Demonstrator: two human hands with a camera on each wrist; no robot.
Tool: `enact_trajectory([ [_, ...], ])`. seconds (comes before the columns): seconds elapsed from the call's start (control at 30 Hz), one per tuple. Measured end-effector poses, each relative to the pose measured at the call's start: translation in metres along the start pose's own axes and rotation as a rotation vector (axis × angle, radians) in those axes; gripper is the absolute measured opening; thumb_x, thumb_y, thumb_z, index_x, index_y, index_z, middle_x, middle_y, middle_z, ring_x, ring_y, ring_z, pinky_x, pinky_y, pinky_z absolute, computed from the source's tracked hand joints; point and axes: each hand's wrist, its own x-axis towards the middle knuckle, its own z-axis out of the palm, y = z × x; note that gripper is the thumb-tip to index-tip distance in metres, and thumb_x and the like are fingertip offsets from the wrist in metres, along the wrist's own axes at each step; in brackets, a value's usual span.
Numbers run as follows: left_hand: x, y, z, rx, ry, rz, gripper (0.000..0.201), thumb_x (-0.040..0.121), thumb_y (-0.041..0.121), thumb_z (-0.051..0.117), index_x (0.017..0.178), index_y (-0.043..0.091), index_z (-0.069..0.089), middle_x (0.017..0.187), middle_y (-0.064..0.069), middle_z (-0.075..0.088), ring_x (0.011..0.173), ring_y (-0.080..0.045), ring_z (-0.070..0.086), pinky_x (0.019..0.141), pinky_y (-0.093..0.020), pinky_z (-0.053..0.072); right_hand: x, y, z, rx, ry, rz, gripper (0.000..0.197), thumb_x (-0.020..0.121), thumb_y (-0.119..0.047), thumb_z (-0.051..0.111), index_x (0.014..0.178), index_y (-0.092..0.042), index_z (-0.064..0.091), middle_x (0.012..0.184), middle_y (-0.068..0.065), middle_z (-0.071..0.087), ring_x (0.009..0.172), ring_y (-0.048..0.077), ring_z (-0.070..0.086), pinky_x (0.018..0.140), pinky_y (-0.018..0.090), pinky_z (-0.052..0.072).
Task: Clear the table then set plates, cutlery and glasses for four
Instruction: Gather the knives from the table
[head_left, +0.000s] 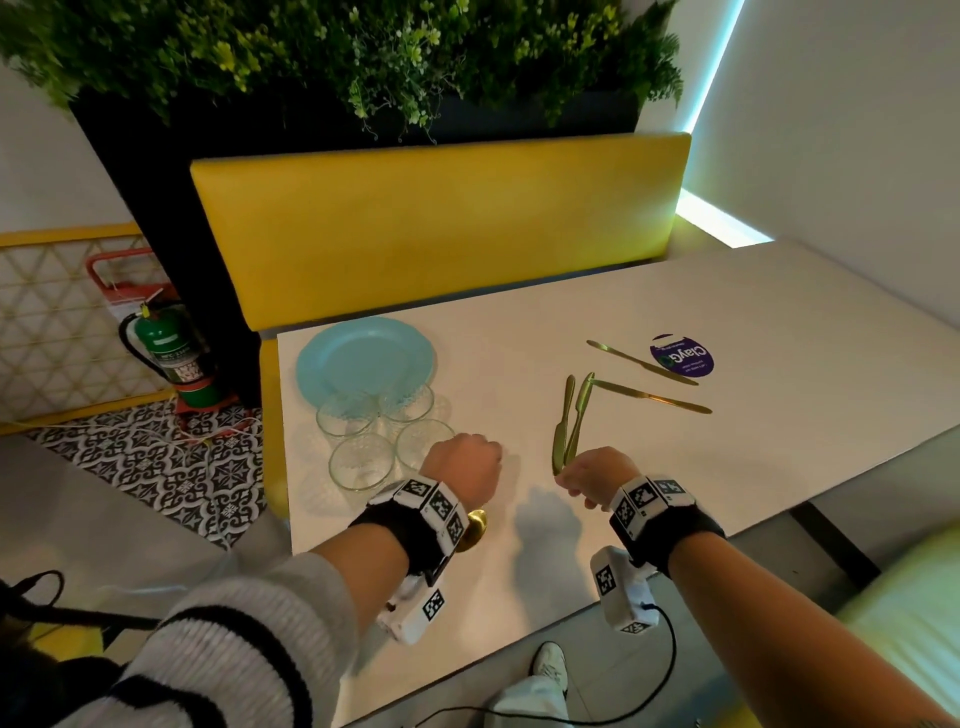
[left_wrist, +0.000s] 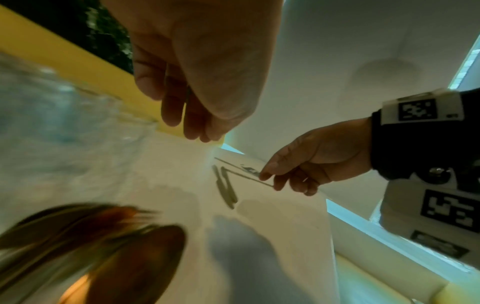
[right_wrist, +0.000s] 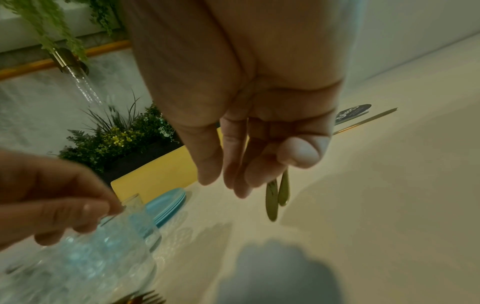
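Note:
My left hand (head_left: 462, 465) is a fist around a bundle of gold spoons and forks (left_wrist: 116, 246); a spoon bowl (head_left: 475, 525) sticks out under the wrist. My right hand (head_left: 582, 478) hovers with loosely curled, empty fingers (left_wrist: 285, 181) just above the near ends of two gold knives (head_left: 569, 421) lying side by side on the white table (head_left: 779, 364). Two more gold knives (head_left: 644, 364) (head_left: 652, 396) lie farther right. A stack of light blue plates (head_left: 363, 356) sits at the far left corner, with several clear glasses (head_left: 363, 460) in front of it, beside my left hand.
A round purple sticker (head_left: 681, 354) lies on the table by the far knives. A yellow bench back (head_left: 441, 223) runs along the far side under a planter. A fire extinguisher (head_left: 171, 348) stands on the floor at left. The near table edge is under my wrists.

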Motion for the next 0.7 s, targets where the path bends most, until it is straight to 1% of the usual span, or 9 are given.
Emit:
enact_trajectory([
  [0.1, 0.029, 0.025, -0.017, -0.078, -0.021, 0.042, 0.033, 0.097, 0.028, 0.037, 0.119, 0.016, 0.058, 0.123, -0.006, 0.060, 0.114, -0.026, 0.056, 0.090, -0.036, 0.045, 0.009, 0.008, -0.014, 0.013, 0.021, -0.004, 0.034, 0.095, -0.029, 0.049, 0.111, -0.004, 0.067, 0.093, -0.001, 0.062, 0.078, 0.014, 0.057, 0.066, 0.020, 0.044],
  [0.17, 0.050, 0.038, -0.027, -0.164, -0.041, 0.015, 0.032, 0.096, 0.029, 0.040, 0.118, 0.017, 0.059, 0.122, -0.006, 0.060, 0.114, -0.026, 0.056, 0.090, -0.035, 0.045, 0.021, 0.018, -0.024, 0.074, 0.065, 0.016, 0.031, 0.093, -0.029, 0.053, 0.109, -0.006, 0.068, 0.091, -0.001, 0.063, 0.069, 0.012, 0.057, 0.054, 0.015, 0.039],
  [0.23, 0.075, 0.048, -0.033, -0.253, -0.079, -0.018, 0.030, 0.095, 0.028, 0.042, 0.115, 0.016, 0.061, 0.119, -0.006, 0.063, 0.110, -0.026, 0.058, 0.090, -0.036, 0.048, 0.035, 0.028, -0.036, 0.138, 0.124, 0.050, 0.028, 0.090, -0.029, 0.058, 0.106, -0.008, 0.069, 0.090, 0.000, 0.065, 0.063, 0.008, 0.054, 0.051, 0.015, 0.039],
  [0.27, 0.088, 0.052, -0.035, -0.294, -0.105, -0.035, 0.030, 0.095, 0.028, 0.042, 0.114, 0.015, 0.062, 0.118, -0.007, 0.064, 0.109, -0.027, 0.060, 0.091, -0.036, 0.050, 0.043, 0.033, -0.043, 0.132, 0.137, 0.065, 0.028, 0.090, -0.029, 0.059, 0.106, -0.009, 0.069, 0.095, 0.001, 0.067, 0.067, 0.009, 0.056, 0.057, 0.016, 0.044],
  [0.33, 0.114, 0.058, -0.036, -0.343, -0.156, -0.063, 0.032, 0.094, 0.026, 0.042, 0.113, 0.013, 0.064, 0.118, -0.008, 0.065, 0.107, -0.027, 0.061, 0.093, -0.036, 0.051, 0.061, 0.045, -0.056, 0.092, 0.144, 0.088, 0.028, 0.090, -0.030, 0.060, 0.110, -0.011, 0.068, 0.110, 0.003, 0.068, 0.089, 0.014, 0.062, 0.082, 0.023, 0.052],
  [0.4, 0.138, 0.064, -0.037, -0.352, -0.200, -0.085, 0.032, 0.095, 0.024, 0.043, 0.113, 0.010, 0.066, 0.119, -0.010, 0.066, 0.109, -0.027, 0.060, 0.094, -0.034, 0.050, 0.079, 0.059, -0.071, 0.061, 0.185, 0.099, 0.030, 0.090, -0.027, 0.060, 0.115, -0.013, 0.066, 0.122, 0.003, 0.063, 0.112, 0.018, 0.058, 0.099, 0.026, 0.045],
  [0.5, 0.171, 0.071, -0.039, -0.369, -0.229, -0.119, 0.034, 0.096, 0.021, 0.044, 0.117, 0.005, 0.065, 0.122, -0.013, 0.064, 0.114, -0.028, 0.058, 0.096, -0.031, 0.047, 0.106, 0.082, -0.093, 0.032, 0.257, 0.126, 0.032, 0.092, -0.022, 0.056, 0.122, -0.014, 0.060, 0.132, 0.003, 0.056, 0.124, 0.019, 0.050, 0.104, 0.025, 0.038],
  [0.63, 0.213, 0.078, -0.036, -0.441, -0.237, -0.180, 0.033, 0.096, 0.021, 0.043, 0.116, 0.004, 0.063, 0.121, -0.013, 0.064, 0.114, -0.028, 0.058, 0.094, -0.030, 0.047, 0.141, 0.106, -0.115, 0.026, 0.283, 0.178, 0.033, 0.093, -0.011, 0.048, 0.125, -0.011, 0.059, 0.131, 0.010, 0.056, 0.122, 0.026, 0.053, 0.102, 0.032, 0.042],
  [0.7, 0.230, 0.081, -0.031, -0.466, -0.246, -0.199, 0.033, 0.096, 0.021, 0.043, 0.115, 0.005, 0.063, 0.121, -0.013, 0.064, 0.113, -0.029, 0.058, 0.094, -0.031, 0.048, 0.159, 0.115, -0.120, 0.014, 0.284, 0.169, 0.033, 0.094, -0.010, 0.047, 0.125, -0.011, 0.059, 0.130, 0.011, 0.056, 0.123, 0.027, 0.052, 0.103, 0.034, 0.042],
])
